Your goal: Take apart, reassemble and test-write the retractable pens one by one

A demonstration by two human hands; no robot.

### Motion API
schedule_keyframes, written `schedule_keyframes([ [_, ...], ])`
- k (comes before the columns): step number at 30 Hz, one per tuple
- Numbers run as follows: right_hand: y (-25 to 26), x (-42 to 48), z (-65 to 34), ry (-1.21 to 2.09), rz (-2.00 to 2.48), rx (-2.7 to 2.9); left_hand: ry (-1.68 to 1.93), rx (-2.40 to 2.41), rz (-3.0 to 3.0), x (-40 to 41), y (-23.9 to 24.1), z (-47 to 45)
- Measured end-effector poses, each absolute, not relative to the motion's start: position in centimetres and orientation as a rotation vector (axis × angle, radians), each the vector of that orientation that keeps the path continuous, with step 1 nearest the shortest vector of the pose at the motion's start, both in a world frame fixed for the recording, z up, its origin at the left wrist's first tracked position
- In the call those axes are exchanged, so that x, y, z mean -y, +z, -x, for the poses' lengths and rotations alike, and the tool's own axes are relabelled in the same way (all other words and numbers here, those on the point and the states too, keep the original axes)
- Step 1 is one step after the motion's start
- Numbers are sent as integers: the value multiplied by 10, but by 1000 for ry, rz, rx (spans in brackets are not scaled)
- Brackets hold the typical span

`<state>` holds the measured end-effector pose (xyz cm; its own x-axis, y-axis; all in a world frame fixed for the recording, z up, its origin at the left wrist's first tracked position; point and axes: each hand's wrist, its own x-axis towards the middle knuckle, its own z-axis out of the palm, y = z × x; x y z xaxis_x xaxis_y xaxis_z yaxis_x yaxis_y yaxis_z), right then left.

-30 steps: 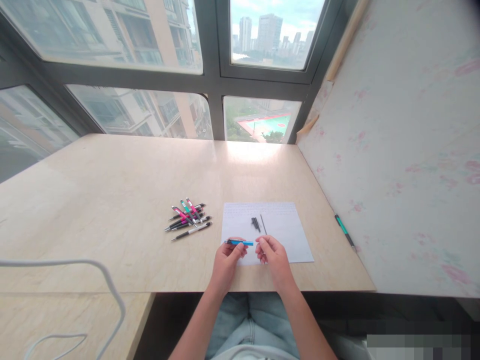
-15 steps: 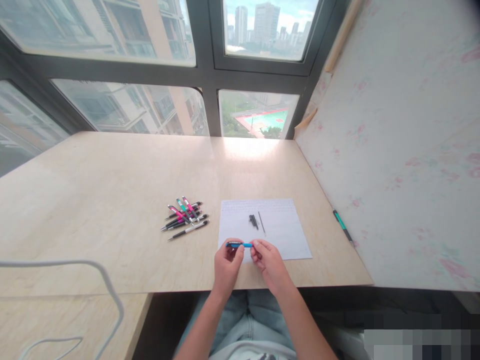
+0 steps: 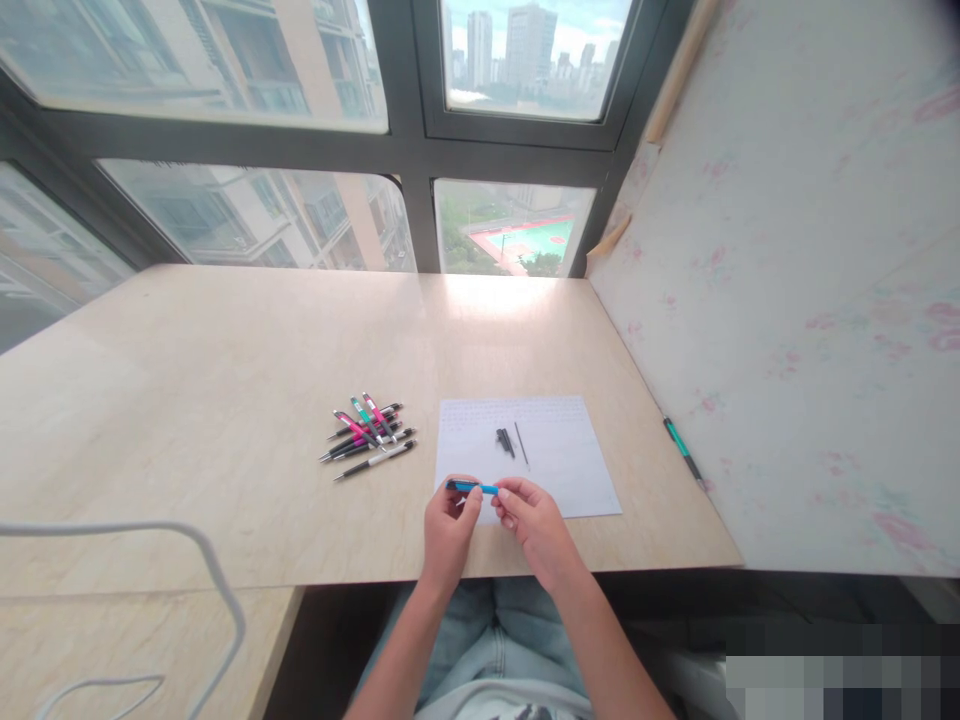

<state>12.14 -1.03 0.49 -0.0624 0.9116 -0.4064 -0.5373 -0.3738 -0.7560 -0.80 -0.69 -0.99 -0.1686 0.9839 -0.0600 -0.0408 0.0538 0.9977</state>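
Note:
A blue pen barrel (image 3: 487, 489) with a dark clip lies level between my two hands, above the near edge of a written sheet of paper (image 3: 577, 470). My left hand (image 3: 448, 520) is closed around its clip end. At the other end, the thumb and fingers of my right hand (image 3: 529, 512) pinch the barrel's tip. Beyond my hands, black pen parts (image 3: 505, 442) rest on the paper. A thin dark refill (image 3: 521, 445) lies just to their right. Whether anything sits inside the barrel is hidden.
A pile of several pens (image 3: 367, 432), pink, green, black and white, lies left of the paper. One green and black pen (image 3: 682, 448) is by the wall at right. A white cable (image 3: 217, 570) loops at lower left. Windows stand behind the table (image 3: 225, 400).
The view has shifted very slightly. Both hands keep their hold on the blue barrel, with hardly any movement; the parts on the paper lie as before.

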Motion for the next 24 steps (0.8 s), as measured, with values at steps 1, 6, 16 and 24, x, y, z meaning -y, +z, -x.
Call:
schedule_keyframes([
  [1, 4, 10, -122, 1664, 1081, 521, 1301, -1327, -1042, 7, -10, 8],
  [6, 3, 9, -122, 1688, 1077, 522, 1288, -1311, -1037, 7, -9, 8],
  [16, 4, -2, -145, 1358, 1374, 925, 1337, -1211, -878, 4, -15, 9],
  [24, 8, -47, -182, 589, 1731, 1486, 1331, -1140, -853, 4, -16, 9],
])
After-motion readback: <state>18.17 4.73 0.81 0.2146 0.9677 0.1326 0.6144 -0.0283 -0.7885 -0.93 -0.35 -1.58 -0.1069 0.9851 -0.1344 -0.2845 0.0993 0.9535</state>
